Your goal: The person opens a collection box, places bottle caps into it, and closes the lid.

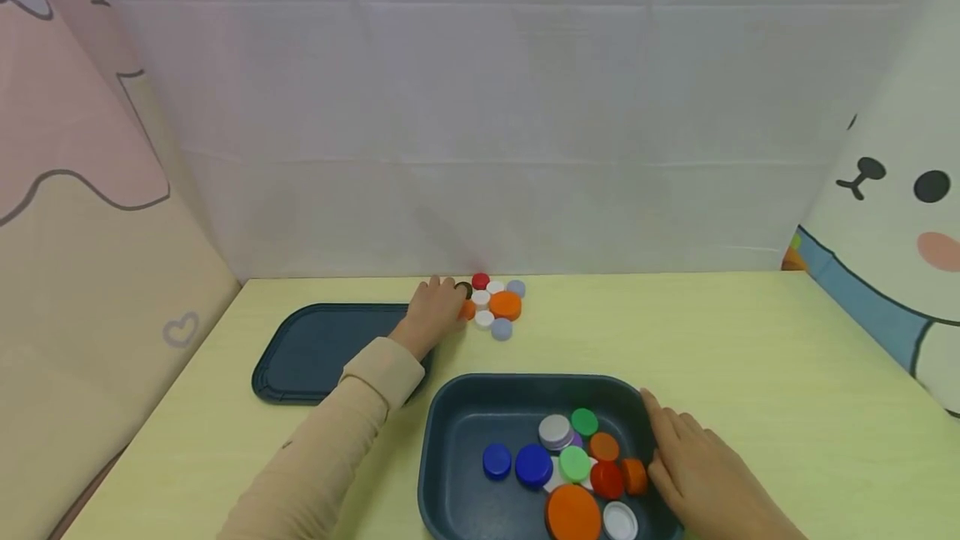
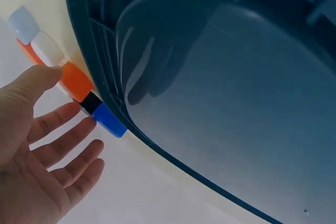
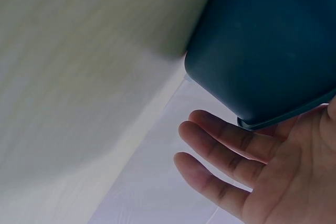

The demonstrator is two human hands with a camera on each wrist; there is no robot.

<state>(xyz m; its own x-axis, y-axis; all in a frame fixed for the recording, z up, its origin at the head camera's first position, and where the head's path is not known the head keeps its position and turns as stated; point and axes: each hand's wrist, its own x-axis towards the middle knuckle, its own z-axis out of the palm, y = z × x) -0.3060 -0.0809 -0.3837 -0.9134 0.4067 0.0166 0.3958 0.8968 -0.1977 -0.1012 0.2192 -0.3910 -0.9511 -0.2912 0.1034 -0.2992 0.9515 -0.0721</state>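
Note:
My left hand (image 1: 435,307) reaches to a cluster of plastic bottle caps at the table's back. In the left wrist view its thumb is at an orange cap (image 2: 76,81) and its fingertips are near a black cap (image 2: 90,103); a blue cap (image 2: 109,120) lies beside them. Whether the fingers touch them I cannot tell. Red (image 1: 481,281), white (image 1: 484,320) and larger orange (image 1: 506,306) caps lie right of the hand. My right hand (image 1: 693,465) rests at the right rim of a deep dark-blue bin (image 1: 457,432), its fingers outside, loosely extended.
Inside the bin lie several caps, among them blue (image 1: 534,466), green (image 1: 575,464), red (image 1: 607,480) and a big orange one (image 1: 573,512). A flat dark tray or lid (image 1: 322,348) lies back left, under my left forearm. A pale curtain (image 1: 480,132) stands behind the table (image 1: 750,357).

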